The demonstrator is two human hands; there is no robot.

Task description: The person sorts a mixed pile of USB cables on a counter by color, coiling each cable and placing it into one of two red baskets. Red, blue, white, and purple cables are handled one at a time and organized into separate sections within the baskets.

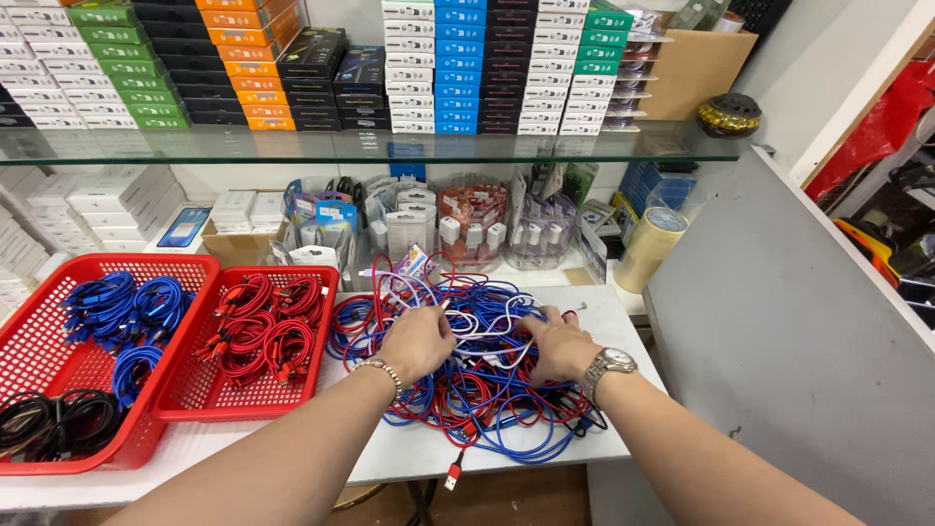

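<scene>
1. A white table [409, 456] carries everything, its front edge nearest the camera.
2. A tangled heap of blue, red and white cables [477, 375] covers its right part.
3. A red basket [209, 394] of coiled red cables sits just left of the heap.
4. A larger red basket [39, 356] with blue and black cables stands touching it, furthest left.

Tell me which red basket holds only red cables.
The smaller red basket, right beside the tangled pile and nearer the left hand. The larger basket at far left holds blue cables and black ones instead.
</scene>
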